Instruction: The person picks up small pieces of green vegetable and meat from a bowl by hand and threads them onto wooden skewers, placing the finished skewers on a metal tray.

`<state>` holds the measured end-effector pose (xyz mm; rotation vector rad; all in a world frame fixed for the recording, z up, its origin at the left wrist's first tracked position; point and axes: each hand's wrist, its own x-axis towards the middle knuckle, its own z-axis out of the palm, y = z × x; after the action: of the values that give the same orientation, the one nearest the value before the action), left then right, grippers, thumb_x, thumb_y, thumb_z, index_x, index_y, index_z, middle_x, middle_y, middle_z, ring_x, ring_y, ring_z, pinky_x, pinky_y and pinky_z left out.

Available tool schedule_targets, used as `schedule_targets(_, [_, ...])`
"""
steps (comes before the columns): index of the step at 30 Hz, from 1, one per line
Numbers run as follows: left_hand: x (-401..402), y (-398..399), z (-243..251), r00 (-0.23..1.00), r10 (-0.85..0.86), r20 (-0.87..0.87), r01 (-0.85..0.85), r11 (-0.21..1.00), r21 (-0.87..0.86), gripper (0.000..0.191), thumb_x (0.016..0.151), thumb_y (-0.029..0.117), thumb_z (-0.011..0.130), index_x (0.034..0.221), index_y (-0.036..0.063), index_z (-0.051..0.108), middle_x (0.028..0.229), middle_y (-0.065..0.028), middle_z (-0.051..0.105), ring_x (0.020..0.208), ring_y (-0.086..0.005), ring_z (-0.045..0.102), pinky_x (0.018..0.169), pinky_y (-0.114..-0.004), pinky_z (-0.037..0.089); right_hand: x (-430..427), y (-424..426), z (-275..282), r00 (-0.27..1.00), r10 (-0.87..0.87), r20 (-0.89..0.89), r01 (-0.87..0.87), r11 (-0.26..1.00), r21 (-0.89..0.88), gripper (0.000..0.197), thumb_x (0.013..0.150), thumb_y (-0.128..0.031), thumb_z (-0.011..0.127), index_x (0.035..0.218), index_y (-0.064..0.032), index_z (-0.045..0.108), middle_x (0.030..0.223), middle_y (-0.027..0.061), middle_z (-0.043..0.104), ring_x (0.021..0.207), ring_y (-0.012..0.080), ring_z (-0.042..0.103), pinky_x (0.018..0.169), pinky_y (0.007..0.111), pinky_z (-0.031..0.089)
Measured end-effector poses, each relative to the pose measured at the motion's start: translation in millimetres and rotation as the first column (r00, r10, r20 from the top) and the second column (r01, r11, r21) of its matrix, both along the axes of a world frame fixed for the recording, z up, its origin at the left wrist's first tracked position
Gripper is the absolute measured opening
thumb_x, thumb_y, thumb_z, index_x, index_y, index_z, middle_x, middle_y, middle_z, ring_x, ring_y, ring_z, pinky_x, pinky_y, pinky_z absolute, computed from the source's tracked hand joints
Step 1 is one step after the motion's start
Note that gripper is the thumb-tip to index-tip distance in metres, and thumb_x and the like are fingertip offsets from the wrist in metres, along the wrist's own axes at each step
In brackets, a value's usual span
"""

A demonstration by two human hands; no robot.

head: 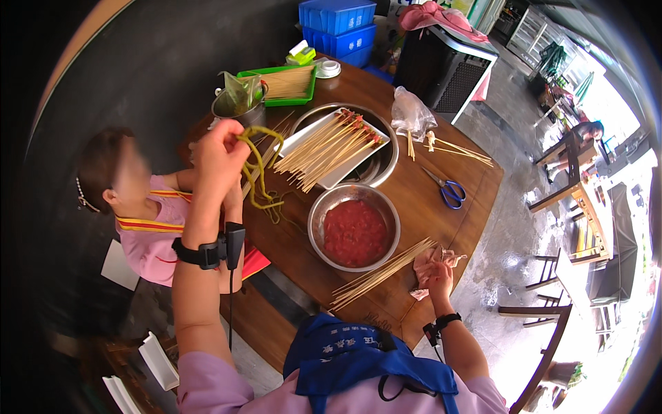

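Observation:
Raised at the left, my left hand (223, 152) pinches a limp yellow-green strand (262, 178) that dangles in loops above the wooden table. My right hand (439, 279) is on a crumpled pinkish-brown paper or cloth (427, 264) near the table's edge, its fingertips partly hidden. Between my hands stands a steel bowl (316, 246) of red chopped meat in liquid (355, 233). Bare bamboo skewers (380, 274) lie between that bowl and my right hand. Farther back, a white tray (339, 178) of skewers with meat on their tips (331, 150) rests on a large round metal basin (390, 165).
Blue-handled scissors (452, 194), a clear plastic bag (411, 111) and loose skewers (463, 150) lie at the right. A green tray (310, 90) of skewers and a metal bucket (248, 114) stand behind. A co-worker (145, 217) sits close at my left.

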<state>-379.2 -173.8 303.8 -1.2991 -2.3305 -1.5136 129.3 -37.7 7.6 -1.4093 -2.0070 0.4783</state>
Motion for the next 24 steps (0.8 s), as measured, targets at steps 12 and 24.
schedule_targets(12, [141, -21, 171, 0.912, -0.385, 0.141, 0.353, 0.912, 0.208, 0.019, 0.077, -0.003, 0.053, 0.096, -0.0003, 0.057, 0.080, 0.0005, 0.058, 0.061, -0.0004, 0.046, 0.050, -0.015, 0.034, 16, -7, 0, 0.986, 0.017, -0.165, -0.046, 0.984, -0.170, 0.036, 0.070, -0.001, 0.056, 0.105, -0.0075, 0.060, 0.110, 0.0122, 0.055, 0.094, 0.0250, 0.058, 0.071, 0.030, 0.052])
schedule_targets(24, [288, 38, 64, 0.568, -0.782, 0.257, 0.797, 0.600, 0.066, 0.019, 0.074, -0.006, 0.054, 0.092, 0.0007, 0.054, 0.074, 0.0004, 0.054, 0.067, -0.0030, 0.050, 0.056, -0.020, 0.042, 32, -45, 46, 0.654, -0.282, -0.702, -0.260, 0.788, -0.558, 0.030, 0.086, -0.010, 0.057, 0.115, -0.0028, 0.050, 0.103, 0.0041, 0.059, 0.089, 0.0125, 0.060, 0.074, 0.024, 0.049])
